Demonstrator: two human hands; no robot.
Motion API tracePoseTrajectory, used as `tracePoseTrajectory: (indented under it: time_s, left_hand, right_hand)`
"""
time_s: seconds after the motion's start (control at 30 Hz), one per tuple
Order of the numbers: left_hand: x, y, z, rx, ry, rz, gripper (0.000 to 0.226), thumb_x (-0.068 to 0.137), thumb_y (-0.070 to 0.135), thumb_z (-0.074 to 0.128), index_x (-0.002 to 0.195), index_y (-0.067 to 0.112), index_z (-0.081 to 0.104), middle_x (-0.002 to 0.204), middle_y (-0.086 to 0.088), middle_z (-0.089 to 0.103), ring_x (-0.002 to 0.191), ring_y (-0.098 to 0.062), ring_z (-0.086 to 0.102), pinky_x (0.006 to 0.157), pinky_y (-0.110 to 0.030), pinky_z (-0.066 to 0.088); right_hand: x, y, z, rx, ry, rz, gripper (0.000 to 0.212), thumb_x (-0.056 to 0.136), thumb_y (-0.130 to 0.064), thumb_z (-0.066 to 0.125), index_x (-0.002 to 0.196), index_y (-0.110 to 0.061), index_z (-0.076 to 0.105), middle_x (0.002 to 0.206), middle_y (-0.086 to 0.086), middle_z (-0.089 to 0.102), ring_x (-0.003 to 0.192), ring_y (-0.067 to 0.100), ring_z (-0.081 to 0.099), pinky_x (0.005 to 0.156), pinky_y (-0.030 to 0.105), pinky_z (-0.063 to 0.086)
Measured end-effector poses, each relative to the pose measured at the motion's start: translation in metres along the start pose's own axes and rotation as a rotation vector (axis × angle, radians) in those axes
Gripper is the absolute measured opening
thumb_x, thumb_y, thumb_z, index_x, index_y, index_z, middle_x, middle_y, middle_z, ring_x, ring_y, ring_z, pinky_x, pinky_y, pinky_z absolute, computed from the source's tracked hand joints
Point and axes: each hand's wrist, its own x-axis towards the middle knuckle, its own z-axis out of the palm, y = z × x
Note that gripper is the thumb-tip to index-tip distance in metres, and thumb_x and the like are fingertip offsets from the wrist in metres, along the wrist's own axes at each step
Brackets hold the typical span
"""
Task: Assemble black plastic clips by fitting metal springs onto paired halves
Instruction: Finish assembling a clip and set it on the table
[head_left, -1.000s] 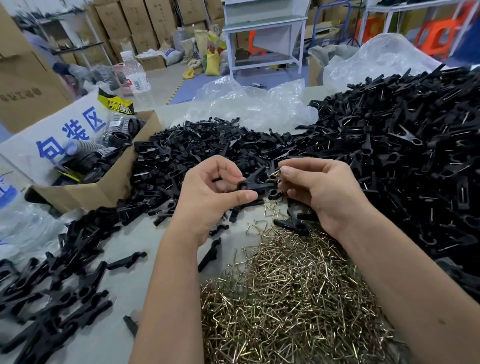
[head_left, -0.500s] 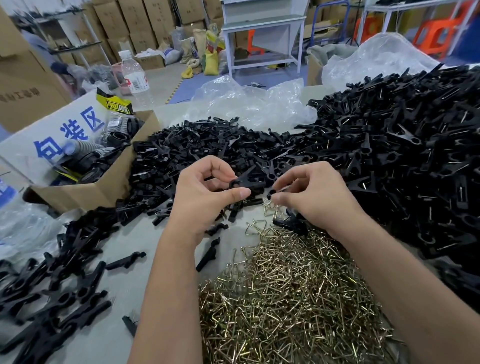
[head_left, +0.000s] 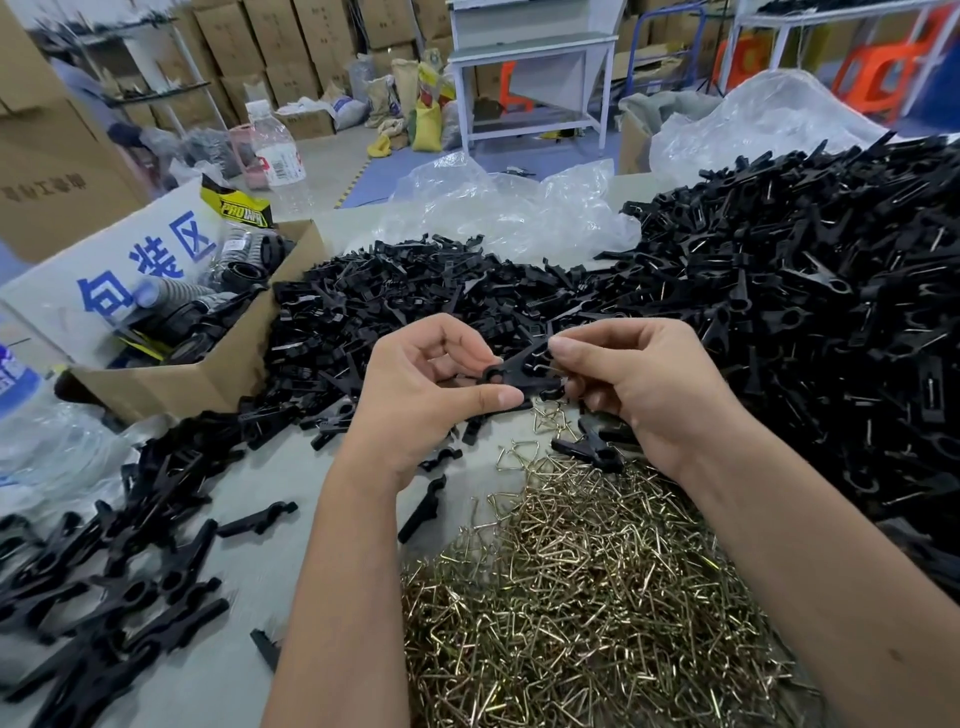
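Both hands pinch one black clip (head_left: 524, 375): left hand (head_left: 426, 395) steadying, right hand (head_left: 639, 384) seating the spring (head_left: 545, 368), which could slip and ping away.

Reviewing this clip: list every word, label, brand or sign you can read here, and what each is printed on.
"包装区": blue characters on the white sign leaning at the open cardboard box.
"PROWA": partly cut off, on the yellow and black package.
Water bottle label: too small to read.
Print on the brown carton, far left: blurred, unreadable.
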Motion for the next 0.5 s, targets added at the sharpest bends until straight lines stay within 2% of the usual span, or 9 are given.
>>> tracePoseTrajectory:
  time_s: [0.13, 0.33, 0.4, 0.5]
  left_hand:
    - [-0.0002, 0.0002, 0.0004, -0.005, 0.005, -0.003, 0.036, 0.055, 0.011, 0.097, 0.078, 0.024, 0.072, 0.077, -0.002, 0.071, 0.068, -0.012, 0.066, 0.065, -0.023, 0.056]
    - [-0.0007, 0.0011, 0.0017, -0.007, -0.009, -0.002, 0.036, 0.053, 0.012, 0.097, 0.078, 0.022, 0.072, 0.074, 0.001, 0.071, 0.065, -0.01, 0.065, 0.062, -0.021, 0.056]
    - [-0.0008, 0.0015, 0.002, -0.015, -0.016, 0.001, 0.036, 0.053, 0.013, 0.097, 0.078, 0.022, 0.072, 0.074, 0.002, 0.07, 0.064, -0.01, 0.066, 0.061, -0.021, 0.056]
    - [-0.0018, 0.0032, 0.0027, -0.052, -0.029, 0.003, 0.036, 0.052, 0.017, 0.098, 0.077, 0.023, 0.073, 0.074, 0.002, 0.071, 0.064, -0.011, 0.067, 0.058, -0.022, 0.056]
  right_hand:
    - [-0.0003, 0.0011, 0.0021, -0.04, -0.014, -0.043, 0.004, 0.084, -0.003, 0.082, 0.084, -0.001, 0.079, 0.058, 0.007, 0.067, 0.044, 0.009, 0.055, 0.042, 0.019, 0.039]
    - [-0.0009, 0.0031, 0.0054, -0.053, 0.021, -0.1, 0.014, 0.076, -0.005, 0.088, 0.079, 0.001, 0.075, 0.06, 0.009, 0.068, 0.045, 0.011, 0.055, 0.041, 0.018, 0.04]
    - [-0.0008, 0.0024, 0.0052, 0.054, -0.044, -0.023, 0.016, 0.07, -0.012, 0.089, 0.073, -0.005, 0.075, 0.064, 0.008, 0.069, 0.047, 0.011, 0.055, 0.041, 0.018, 0.041]
    - [-0.0007, 0.0037, 0.0046, 0.287, -0.214, 0.194, 0.021, 0.06, -0.02, 0.09, 0.069, -0.012, 0.073, 0.073, 0.005, 0.069, 0.051, 0.009, 0.054, 0.042, 0.015, 0.043]
